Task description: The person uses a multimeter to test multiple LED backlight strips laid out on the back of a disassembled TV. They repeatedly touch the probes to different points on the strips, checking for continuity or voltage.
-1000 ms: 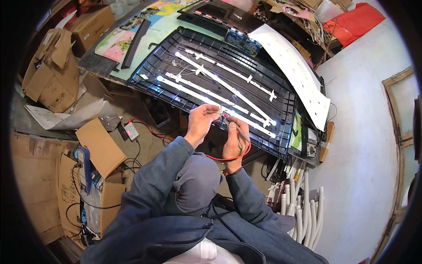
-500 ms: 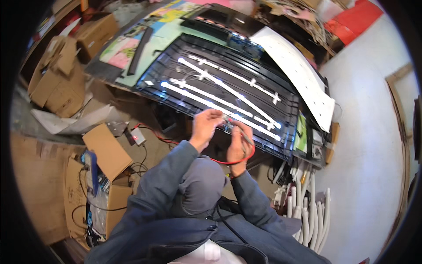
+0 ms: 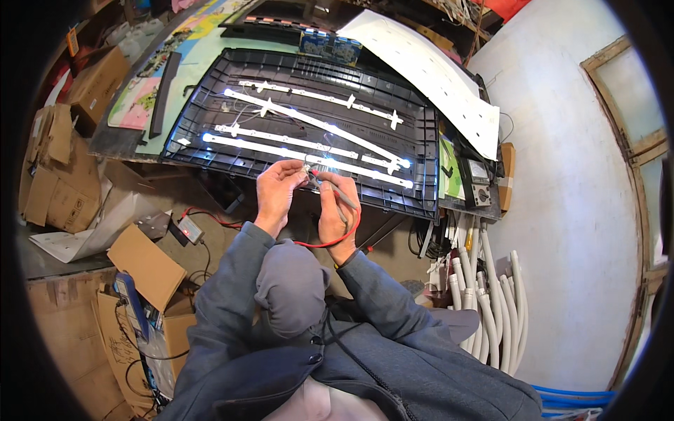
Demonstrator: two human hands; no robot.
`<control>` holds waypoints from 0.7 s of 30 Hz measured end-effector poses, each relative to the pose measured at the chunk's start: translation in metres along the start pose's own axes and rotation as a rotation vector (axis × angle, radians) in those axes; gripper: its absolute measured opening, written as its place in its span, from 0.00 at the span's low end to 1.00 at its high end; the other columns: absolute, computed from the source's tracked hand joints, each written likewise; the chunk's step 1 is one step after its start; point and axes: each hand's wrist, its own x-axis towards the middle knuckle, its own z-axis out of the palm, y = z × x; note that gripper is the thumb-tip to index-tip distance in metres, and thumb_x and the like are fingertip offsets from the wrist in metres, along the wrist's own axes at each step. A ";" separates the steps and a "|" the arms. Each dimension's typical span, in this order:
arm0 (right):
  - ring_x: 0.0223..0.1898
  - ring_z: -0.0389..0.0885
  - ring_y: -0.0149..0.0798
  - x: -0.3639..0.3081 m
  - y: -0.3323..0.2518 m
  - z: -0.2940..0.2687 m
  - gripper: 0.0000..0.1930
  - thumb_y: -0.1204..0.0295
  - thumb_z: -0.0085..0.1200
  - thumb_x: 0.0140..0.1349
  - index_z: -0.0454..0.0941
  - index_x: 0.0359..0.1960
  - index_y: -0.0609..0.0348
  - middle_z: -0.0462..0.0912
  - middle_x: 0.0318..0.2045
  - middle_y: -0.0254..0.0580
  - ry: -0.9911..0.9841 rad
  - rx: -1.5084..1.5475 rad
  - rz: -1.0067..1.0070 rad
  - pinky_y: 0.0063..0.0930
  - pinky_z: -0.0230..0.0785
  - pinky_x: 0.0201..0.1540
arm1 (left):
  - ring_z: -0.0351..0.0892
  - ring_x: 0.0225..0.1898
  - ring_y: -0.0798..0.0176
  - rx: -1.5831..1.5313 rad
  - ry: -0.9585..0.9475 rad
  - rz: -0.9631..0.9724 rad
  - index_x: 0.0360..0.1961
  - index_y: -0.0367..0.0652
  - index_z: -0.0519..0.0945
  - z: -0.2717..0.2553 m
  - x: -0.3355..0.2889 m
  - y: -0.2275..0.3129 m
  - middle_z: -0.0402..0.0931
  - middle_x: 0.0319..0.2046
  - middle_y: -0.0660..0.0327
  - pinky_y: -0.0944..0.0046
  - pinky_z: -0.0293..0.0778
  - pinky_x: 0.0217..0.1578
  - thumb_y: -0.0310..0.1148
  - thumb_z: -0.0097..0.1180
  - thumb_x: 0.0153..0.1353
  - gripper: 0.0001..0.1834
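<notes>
Pretty cluttered workshop here: a workbench (image 3: 119, 144) is sitting along the top of the view with a big black ribbed back panel (image 3: 421, 151) lying flat on it, and white LED strips (image 3: 309, 126) are running across that panel, some of them glowing bright near the front edge. A large white sheet (image 3: 428, 70) is lying tilted over the panel's far right corner, and a colourful poster (image 3: 175, 42) is peeking out under the panel on the left. Cardboard boxes (image 3: 60, 175) are piling up at the left, a bundle of white corrugated hoses (image 3: 491, 309) is hanging down by the pale wall on the right, and a small black meter box (image 3: 189, 229) with a red lead is sitting on the lower ledge just left of the person's arms. Both hands are working right at the panel's near edge, close together. The left hand (image 3: 275, 193) is curling its fingers in, pinching something small at the fingertips, too tiny to make out. The right hand (image 3: 335, 207) is closing around a red-tipped test probe (image 3: 330, 185), with the tip pointing toward the left fingertips just beside the lit strip. A red wire (image 3: 330, 242) is looping from the probe under the right wrist.
</notes>
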 end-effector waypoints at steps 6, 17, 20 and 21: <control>0.47 0.84 0.49 -0.011 -0.002 0.003 0.12 0.73 0.55 0.75 0.87 0.52 0.65 0.84 0.46 0.53 0.021 0.023 0.040 0.38 0.76 0.53 | 0.89 0.40 0.66 0.003 0.001 -0.001 0.52 0.29 0.86 0.000 -0.007 0.004 0.89 0.42 0.56 0.67 0.86 0.47 0.17 0.66 0.68 0.12; 0.47 0.84 0.48 -0.010 0.004 -0.003 0.11 0.75 0.56 0.75 0.86 0.53 0.65 0.84 0.46 0.52 0.030 0.034 0.047 0.37 0.76 0.54 | 0.90 0.41 0.66 0.041 0.006 -0.026 0.52 0.30 0.86 0.005 -0.006 0.002 0.89 0.43 0.56 0.68 0.86 0.47 0.17 0.66 0.68 0.12; 0.47 0.84 0.48 -0.010 -0.001 0.001 0.11 0.76 0.55 0.74 0.86 0.52 0.65 0.84 0.46 0.52 0.023 0.061 0.070 0.37 0.76 0.54 | 0.89 0.40 0.66 0.040 0.015 -0.009 0.52 0.30 0.86 -0.001 -0.005 0.001 0.89 0.43 0.56 0.67 0.86 0.47 0.17 0.66 0.68 0.12; 0.47 0.84 0.48 -0.010 -0.003 0.003 0.11 0.76 0.55 0.74 0.86 0.52 0.65 0.84 0.46 0.52 0.013 0.067 0.076 0.37 0.76 0.54 | 0.89 0.40 0.66 0.040 0.024 -0.002 0.52 0.30 0.86 -0.004 -0.005 0.001 0.89 0.43 0.56 0.67 0.86 0.47 0.17 0.66 0.68 0.12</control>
